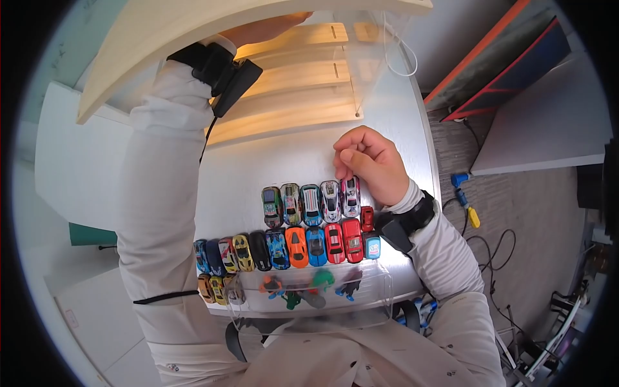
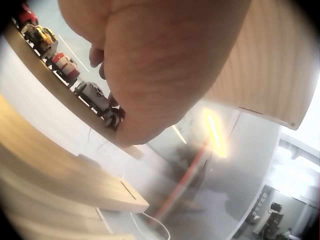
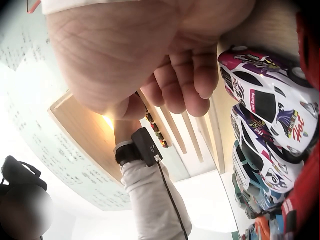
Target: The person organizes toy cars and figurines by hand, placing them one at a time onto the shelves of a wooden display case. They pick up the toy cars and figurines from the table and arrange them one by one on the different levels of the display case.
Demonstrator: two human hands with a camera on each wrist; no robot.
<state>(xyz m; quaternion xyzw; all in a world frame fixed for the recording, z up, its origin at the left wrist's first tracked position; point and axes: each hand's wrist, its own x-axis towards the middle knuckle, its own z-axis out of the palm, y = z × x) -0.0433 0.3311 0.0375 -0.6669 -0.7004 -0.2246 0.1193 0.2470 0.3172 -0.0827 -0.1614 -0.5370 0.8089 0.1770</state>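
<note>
My left hand [image 1: 267,29] reaches in under the top of a wooden display shelf [image 1: 290,77]. In the left wrist view its thumb and fingertips pinch a small dark toy car [image 2: 114,119], mostly covered by the hand. That car is at the end of a row on a wooden ledge, beside a silver-grey toy car [image 2: 93,95], a red-and-white one [image 2: 65,67] and a yellow one [image 2: 41,37]. My right hand [image 1: 374,160] hovers over the table with loosely curled fingers and nothing in them, just behind a white-and-pink toy car [image 1: 350,197].
Toy cars stand in rows on the silvery table [image 1: 238,171], including an orange one [image 1: 297,247] and a red one [image 1: 353,240]. A clear plastic box [image 1: 380,293] with several small figures sits at the near edge. A white cable [image 1: 412,61] hangs by the shelf's right side.
</note>
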